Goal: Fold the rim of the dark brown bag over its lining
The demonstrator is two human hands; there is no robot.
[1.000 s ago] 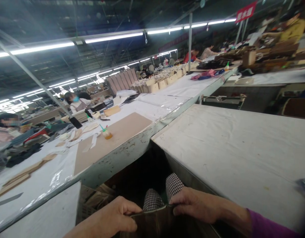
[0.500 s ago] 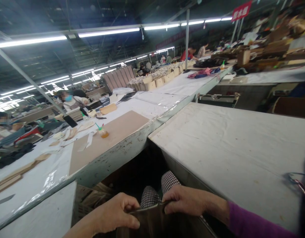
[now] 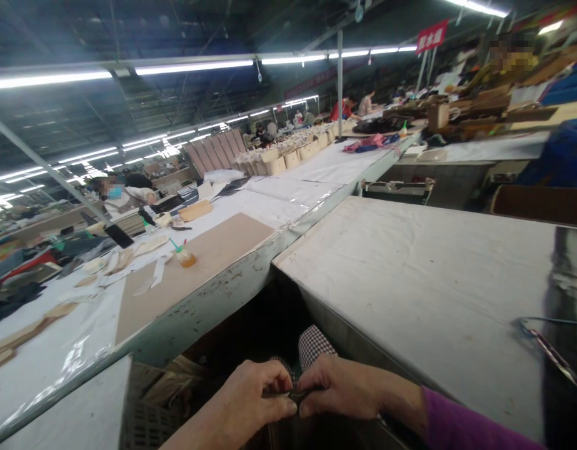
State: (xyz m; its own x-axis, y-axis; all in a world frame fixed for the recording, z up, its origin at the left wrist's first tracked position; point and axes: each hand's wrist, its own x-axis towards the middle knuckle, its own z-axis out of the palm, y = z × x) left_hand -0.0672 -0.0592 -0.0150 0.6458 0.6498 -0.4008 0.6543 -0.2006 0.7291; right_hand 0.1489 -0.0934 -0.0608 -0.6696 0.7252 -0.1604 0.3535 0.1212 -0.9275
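Note:
Low in the view, my left hand (image 3: 244,400) and my right hand (image 3: 339,384) meet thumb to thumb above my lap. Both are closed in a pinch on the top edge of a dark brown piece of material (image 3: 316,431). Its lower part falls into shadow and runs out of the picture, so its exact kind cannot be made out. Checked trousers (image 3: 314,347) show just behind the fingers.
A white-covered table (image 3: 410,275) stands to my right, a wire-handled item (image 3: 551,353) on it. Ahead runs a long bench with a brown board (image 3: 213,262), a glue bottle (image 3: 185,257) and cut pieces. A plastic crate (image 3: 150,425) sits low left. A masked co-worker (image 3: 124,197) is across the bench.
My left hand has moved right, closing the gap to my right hand along the edge of the dark piece. The view has turned slightly right.

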